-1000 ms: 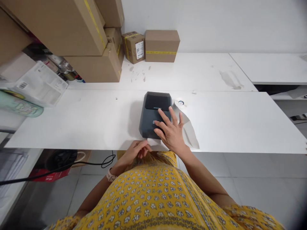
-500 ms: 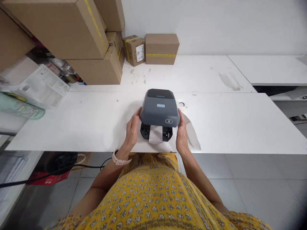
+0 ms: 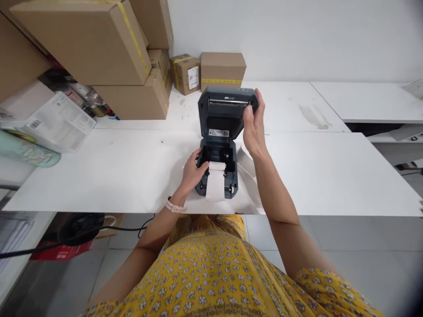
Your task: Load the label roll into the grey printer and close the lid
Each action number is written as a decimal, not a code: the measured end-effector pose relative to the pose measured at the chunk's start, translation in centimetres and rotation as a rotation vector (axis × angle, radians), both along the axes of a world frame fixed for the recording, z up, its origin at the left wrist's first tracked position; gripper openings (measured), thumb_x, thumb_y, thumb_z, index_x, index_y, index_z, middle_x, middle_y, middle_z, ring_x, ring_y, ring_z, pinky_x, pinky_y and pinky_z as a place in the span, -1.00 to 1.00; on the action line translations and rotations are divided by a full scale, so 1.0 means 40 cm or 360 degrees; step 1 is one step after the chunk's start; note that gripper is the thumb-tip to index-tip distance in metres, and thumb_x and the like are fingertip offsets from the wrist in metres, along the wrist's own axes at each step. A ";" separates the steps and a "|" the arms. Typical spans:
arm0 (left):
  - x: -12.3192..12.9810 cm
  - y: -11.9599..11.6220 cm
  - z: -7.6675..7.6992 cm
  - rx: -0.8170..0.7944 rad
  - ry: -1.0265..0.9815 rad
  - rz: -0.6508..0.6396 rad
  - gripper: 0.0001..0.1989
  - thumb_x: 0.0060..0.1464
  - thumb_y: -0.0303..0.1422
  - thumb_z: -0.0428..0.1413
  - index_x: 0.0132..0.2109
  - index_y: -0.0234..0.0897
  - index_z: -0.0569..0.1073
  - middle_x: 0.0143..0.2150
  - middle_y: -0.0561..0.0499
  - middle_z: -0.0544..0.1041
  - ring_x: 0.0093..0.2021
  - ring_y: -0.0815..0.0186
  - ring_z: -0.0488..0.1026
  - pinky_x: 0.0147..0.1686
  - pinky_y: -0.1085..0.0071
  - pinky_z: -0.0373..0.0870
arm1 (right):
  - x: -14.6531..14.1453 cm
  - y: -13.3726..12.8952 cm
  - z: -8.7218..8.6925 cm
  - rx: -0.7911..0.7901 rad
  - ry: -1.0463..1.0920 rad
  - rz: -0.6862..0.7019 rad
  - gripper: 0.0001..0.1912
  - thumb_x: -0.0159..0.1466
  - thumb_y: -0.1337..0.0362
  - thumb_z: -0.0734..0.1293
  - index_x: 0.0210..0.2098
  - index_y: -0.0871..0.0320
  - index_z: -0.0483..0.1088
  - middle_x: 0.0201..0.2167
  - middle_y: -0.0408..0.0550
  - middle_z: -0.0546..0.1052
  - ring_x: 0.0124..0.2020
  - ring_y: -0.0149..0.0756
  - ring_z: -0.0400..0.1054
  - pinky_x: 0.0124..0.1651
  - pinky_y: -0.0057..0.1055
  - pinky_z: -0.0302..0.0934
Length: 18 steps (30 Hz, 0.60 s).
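A dark grey label printer (image 3: 235,169) stands on the white table near its front edge, with its lid (image 3: 202,110) tilted up and back. Inside lies a small roll of white paper (image 3: 217,166), and a strip from it runs over the printer's front edge. My left hand (image 3: 192,174) grips the left side wall of the base, thumb over the rim. At the upper right, my right hand (image 3: 255,127) holds the lid's raised edge between thumb and fingers. Loose white backing paper (image 3: 247,163) lies to the right of the printer, partly behind my right arm.
Stacked cardboard boxes (image 3: 128,101) rise at the back left. Two smaller boxes, one with a label (image 3: 185,72) and one plain (image 3: 223,68), stand against the wall. A white package (image 3: 64,123) and a mint-green bottle (image 3: 29,147) lie at the far left. A black cable (image 3: 99,229) hangs below the table.
The printer lid has swung up and back, exposing the inside and the paper roll. My right hand has risen with the lid. My left hand has shifted onto the wall of the base.
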State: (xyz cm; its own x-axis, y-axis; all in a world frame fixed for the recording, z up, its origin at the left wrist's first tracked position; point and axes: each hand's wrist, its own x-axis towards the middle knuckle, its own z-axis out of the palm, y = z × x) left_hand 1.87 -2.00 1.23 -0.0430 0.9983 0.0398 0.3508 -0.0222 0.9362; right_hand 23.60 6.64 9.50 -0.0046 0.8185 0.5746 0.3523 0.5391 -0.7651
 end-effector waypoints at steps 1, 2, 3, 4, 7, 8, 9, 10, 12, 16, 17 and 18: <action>0.002 -0.001 0.003 0.0008 0.0023 0.0004 -0.37 0.15 -0.29 0.17 0.36 -0.21 0.34 0.34 -0.18 0.45 0.30 0.00 0.39 0.17 0.07 0.44 | 0.007 0.000 0.004 -0.0007 0.0001 -0.0003 -0.23 0.42 -0.31 0.05 0.49 -0.20 -0.19 0.49 -0.07 0.11 0.53 -0.03 -0.02 0.52 0.09 -0.02; 0.002 -0.001 0.007 0.0014 0.0047 0.0008 -0.39 0.16 -0.31 0.16 0.35 -0.20 0.35 0.33 -0.16 0.45 0.28 0.01 0.40 0.17 0.07 0.44 | 0.012 -0.009 0.007 0.0004 -0.0001 -0.0036 -0.23 0.42 -0.29 0.09 0.49 -0.19 -0.17 0.48 -0.05 0.15 0.51 -0.01 0.04 0.49 0.10 0.04; 0.003 0.000 0.011 0.0016 0.0072 0.0012 -0.41 0.16 -0.32 0.15 0.34 -0.20 0.36 0.32 -0.16 0.47 0.26 0.01 0.42 0.16 0.07 0.45 | 0.016 -0.027 0.006 0.0031 -0.0007 -0.0103 -0.26 0.44 -0.25 0.11 0.48 -0.19 -0.14 0.45 -0.02 0.20 0.47 0.00 0.11 0.45 0.12 0.09; 0.003 0.002 0.014 0.0013 0.0096 0.0015 -0.42 0.17 -0.33 0.14 0.33 -0.19 0.37 0.31 -0.15 0.48 0.24 0.02 0.44 0.15 0.07 0.46 | 0.017 -0.052 0.003 0.0067 -0.0021 -0.0189 -0.33 0.47 -0.19 0.11 0.47 -0.17 -0.08 0.41 0.00 0.26 0.42 -0.01 0.20 0.41 0.12 0.16; 0.004 0.006 0.017 0.0024 0.0144 0.0037 -0.44 0.17 -0.35 0.13 0.31 -0.18 0.39 0.29 -0.13 0.50 0.21 0.02 0.47 0.13 0.06 0.46 | 0.001 -0.138 -0.022 0.0094 -0.0268 -0.0232 -0.56 0.54 0.03 0.05 0.32 -0.08 0.24 0.16 0.03 0.52 0.17 -0.08 0.45 0.28 0.04 0.30; 0.005 0.008 0.016 0.0040 0.0151 0.0045 -0.45 0.16 -0.36 0.14 0.31 -0.18 0.40 0.28 -0.13 0.51 0.20 0.03 0.47 0.14 0.07 0.46 | -0.010 -0.159 -0.034 0.0064 -0.0452 -0.0131 -0.59 0.54 0.10 0.04 0.24 -0.04 0.34 0.06 0.02 0.58 0.09 -0.09 0.50 0.29 0.04 0.29; 0.006 0.009 0.014 0.0062 0.0156 0.0053 -0.45 0.15 -0.37 0.14 0.30 -0.17 0.41 0.28 -0.12 0.51 0.20 0.04 0.48 0.16 0.07 0.45 | -0.024 -0.175 -0.047 0.0027 -0.0675 -0.0002 -0.61 0.54 0.17 0.05 0.16 0.00 0.41 -0.02 0.02 0.63 0.03 -0.09 0.52 0.33 0.06 0.24; 0.007 0.009 0.013 0.0083 0.0157 0.0059 -0.46 0.15 -0.38 0.14 0.28 -0.17 0.41 0.28 -0.11 0.51 0.19 0.06 0.49 0.17 0.08 0.45 | -0.038 -0.182 -0.060 -0.0010 -0.0911 0.0127 -0.63 0.52 0.23 0.07 0.11 0.04 0.45 -0.07 0.03 0.65 0.01 -0.07 0.53 0.40 0.11 0.14; 0.008 0.009 0.010 0.0102 0.0159 0.0063 -0.47 0.15 -0.38 0.14 0.28 -0.18 0.42 0.27 -0.11 0.52 0.18 0.07 0.50 0.18 0.08 0.44 | -0.064 -0.181 -0.084 -0.0070 -0.1326 0.0309 -0.64 0.49 0.31 0.09 0.03 0.12 0.49 -0.12 0.08 0.68 0.03 -0.02 0.52 0.50 0.19 -0.12; 0.007 0.006 0.013 0.0097 0.0211 0.0062 -0.47 0.17 -0.37 0.14 0.29 -0.21 0.40 0.26 -0.13 0.53 0.18 0.05 0.52 0.20 0.07 0.43 | -0.088 -0.156 -0.104 -0.0225 -0.1697 0.0476 -0.63 0.49 0.29 0.10 -0.02 0.22 0.52 -0.22 0.13 0.67 -0.02 0.00 0.53 0.51 0.19 -0.24; 0.005 0.005 0.015 0.0103 0.0240 0.0048 -0.44 0.18 -0.37 0.13 0.32 -0.21 0.37 0.26 -0.15 0.54 0.19 0.04 0.52 0.22 0.06 0.42 | -0.086 -0.153 -0.100 -0.0271 -0.1690 0.0508 -0.64 0.49 0.26 0.12 0.02 0.24 0.51 -0.21 0.14 0.66 -0.01 0.01 0.52 0.50 0.20 -0.22; 0.003 0.005 0.019 0.0110 0.0270 0.0024 -0.41 0.20 -0.39 0.11 0.36 -0.22 0.32 0.25 -0.16 0.54 0.20 0.04 0.51 0.23 0.04 0.40 | -0.080 -0.152 -0.092 -0.0316 -0.1641 0.0554 -0.64 0.49 0.22 0.15 0.06 0.25 0.50 -0.17 0.15 0.66 0.02 0.02 0.50 0.49 0.22 -0.21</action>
State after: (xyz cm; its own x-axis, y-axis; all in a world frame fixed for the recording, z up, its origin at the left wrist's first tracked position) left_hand 1.98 -1.82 1.97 -0.0447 0.9922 0.1163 0.5044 -0.0781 0.8600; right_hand 20.41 0.57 5.81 -0.6533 0.7568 0.0215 0.7237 0.6326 -0.2757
